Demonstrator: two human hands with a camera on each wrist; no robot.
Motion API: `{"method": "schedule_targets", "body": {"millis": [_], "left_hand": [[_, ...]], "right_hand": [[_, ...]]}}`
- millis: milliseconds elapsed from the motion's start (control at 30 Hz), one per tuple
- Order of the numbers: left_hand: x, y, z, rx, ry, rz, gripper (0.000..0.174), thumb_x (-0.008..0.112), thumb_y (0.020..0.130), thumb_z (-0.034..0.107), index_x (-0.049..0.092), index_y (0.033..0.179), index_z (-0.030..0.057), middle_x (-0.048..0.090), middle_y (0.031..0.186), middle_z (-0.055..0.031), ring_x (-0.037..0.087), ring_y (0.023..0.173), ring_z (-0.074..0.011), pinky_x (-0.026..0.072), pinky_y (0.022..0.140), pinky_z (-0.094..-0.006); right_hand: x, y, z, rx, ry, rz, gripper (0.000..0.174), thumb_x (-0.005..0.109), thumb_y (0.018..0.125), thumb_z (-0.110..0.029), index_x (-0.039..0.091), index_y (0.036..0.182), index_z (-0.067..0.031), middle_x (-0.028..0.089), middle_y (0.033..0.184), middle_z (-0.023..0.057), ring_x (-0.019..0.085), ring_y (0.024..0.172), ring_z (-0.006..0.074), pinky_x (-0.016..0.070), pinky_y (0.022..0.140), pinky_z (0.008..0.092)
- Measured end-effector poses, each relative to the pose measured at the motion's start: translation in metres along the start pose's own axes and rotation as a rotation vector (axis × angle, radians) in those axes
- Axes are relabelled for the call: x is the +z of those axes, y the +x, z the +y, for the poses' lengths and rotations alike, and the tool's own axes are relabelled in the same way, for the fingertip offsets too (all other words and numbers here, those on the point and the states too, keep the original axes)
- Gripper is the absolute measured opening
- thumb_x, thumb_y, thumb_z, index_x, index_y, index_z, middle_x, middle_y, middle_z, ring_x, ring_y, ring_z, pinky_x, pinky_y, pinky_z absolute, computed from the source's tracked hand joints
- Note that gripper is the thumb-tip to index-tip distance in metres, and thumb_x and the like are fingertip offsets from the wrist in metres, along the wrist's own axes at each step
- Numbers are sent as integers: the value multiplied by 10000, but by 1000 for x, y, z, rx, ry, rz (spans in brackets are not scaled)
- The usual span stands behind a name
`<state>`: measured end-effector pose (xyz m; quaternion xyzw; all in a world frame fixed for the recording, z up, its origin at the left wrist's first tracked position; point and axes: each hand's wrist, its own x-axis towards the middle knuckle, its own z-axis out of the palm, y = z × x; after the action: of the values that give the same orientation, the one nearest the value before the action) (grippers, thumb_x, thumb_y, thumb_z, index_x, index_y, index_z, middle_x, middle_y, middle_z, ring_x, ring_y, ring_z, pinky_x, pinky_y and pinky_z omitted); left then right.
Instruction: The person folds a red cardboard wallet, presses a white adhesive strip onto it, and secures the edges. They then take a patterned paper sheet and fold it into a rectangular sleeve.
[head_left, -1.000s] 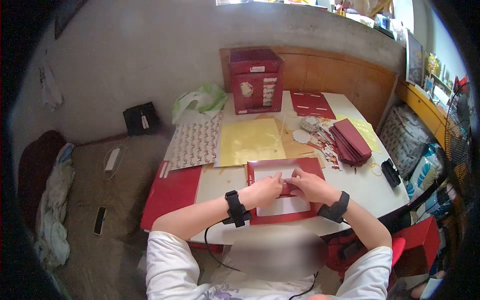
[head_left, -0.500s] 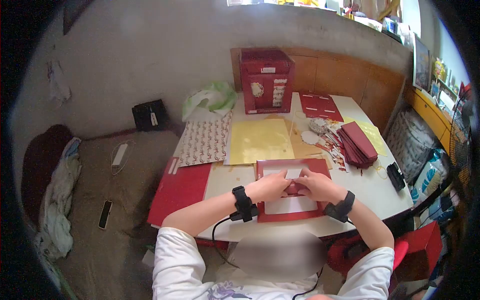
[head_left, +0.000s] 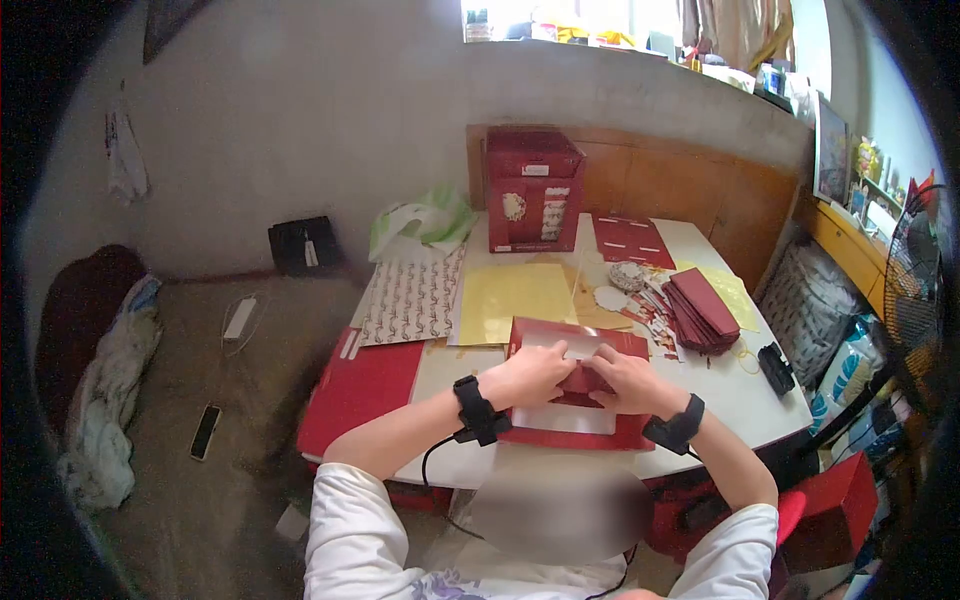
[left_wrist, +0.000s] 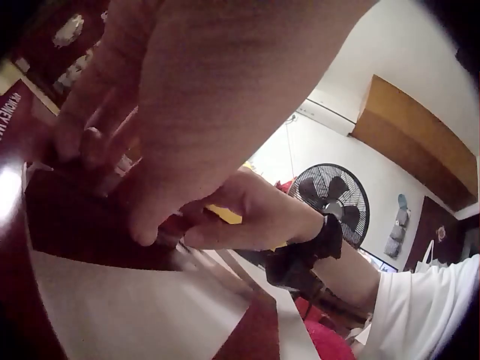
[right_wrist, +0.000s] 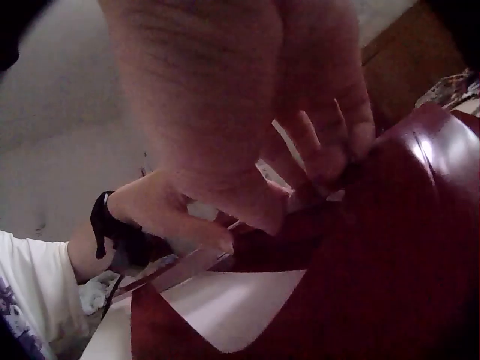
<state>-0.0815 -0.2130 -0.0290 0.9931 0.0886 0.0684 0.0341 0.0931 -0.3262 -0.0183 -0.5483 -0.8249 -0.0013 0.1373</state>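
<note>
Both hands meet over a red printed sheet (head_left: 635,432) with a white middle area, at the table's near side. A dark red folded piece (head_left: 580,384) crosses that white area. The left hand (head_left: 536,376) pinches this piece from the left, thumb and fingers bent, and the right hand (head_left: 630,380) pinches it close by on the right. In the left wrist view the thumbs of the left hand (left_wrist: 187,112) and right hand (left_wrist: 259,214) lie near each other at the piece's edge (left_wrist: 82,225). The right wrist view shows the right hand's (right_wrist: 217,97) fingertips partly hidden.
Behind the sheet lie a yellow sheet (head_left: 515,305) and a patterned sheet (head_left: 412,305). Dark red folded pieces (head_left: 700,310) are stacked at right, near paper cut-outs (head_left: 612,299). A tall red box (head_left: 530,195) stands at the back, a red panel (head_left: 362,395) at left.
The head view has tilted. The dark red piece between the hands looks more raised, and the sheet's far edge bows upward; both hands have stayed at the piece.
</note>
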Motion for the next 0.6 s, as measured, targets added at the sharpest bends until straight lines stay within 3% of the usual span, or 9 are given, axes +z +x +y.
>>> {"method": "schedule_targets", "body": {"millis": [200,267,300,433,500,533,567,600], "left_hand": [[-49,0,2,61,231,104,409,618,643,72,488,1028,23,468,947,-150,566,855,-289,490,674,-375],[-59,3,1,107,332,227,394,605,626,43,495,1004,28,465,943,-143,552,843,-280,479,676,-365],[-65,2,1,132,356,261,383,584,626,21,499,999,31,461,939,-136,531,855,-271,469,685,-352],[-68,7,-2,213,486,373,360,597,665,74,508,1014,88,447,1053,-119,509,866,-220,469,691,-324],[-67,9,0,369,540,520,356,611,672,118,508,1013,114,434,1105,-111,500,848,-196,471,698,-310],[-68,10,1,408,640,501,408,642,656,186,501,1035,127,434,1109,-106,490,839,-186,474,705,-305],[-68,9,2,452,616,428,456,657,638,231,495,1052,130,437,1100,-100,487,837,-183,469,701,-299],[-73,7,8,496,591,355,507,673,619,277,489,1069,134,439,1090,-95,483,836,-181,465,696,-293]], "right_hand": [[-33,1,-25,73,60,102,397,589,781,-163,440,1113,-5,513,969,181,561,826,356,478,712,407],[-40,-1,-25,43,197,159,315,569,796,-133,470,1066,-6,546,890,169,569,802,353,479,709,404],[-47,-2,-30,7,153,198,225,557,780,-62,526,999,-22,575,875,143,596,724,291,488,666,366],[-62,-8,-21,-72,63,236,239,540,713,14,510,949,-19,544,870,132,558,813,323,479,708,386],[-70,-10,-23,-81,-36,329,280,547,692,27,499,963,-23,528,907,128,541,837,319,468,732,387],[-72,-10,-23,-89,-131,418,322,554,671,40,487,978,-27,511,944,125,524,862,315,456,755,388],[-73,-13,-21,-9,-157,393,425,568,644,43,445,1043,-38,471,1040,127,471,959,310,410,835,396],[-76,-13,-22,-2,-158,396,425,568,644,43,445,1043,-38,471,1040,127,471,959,310,410,835,396]]}}
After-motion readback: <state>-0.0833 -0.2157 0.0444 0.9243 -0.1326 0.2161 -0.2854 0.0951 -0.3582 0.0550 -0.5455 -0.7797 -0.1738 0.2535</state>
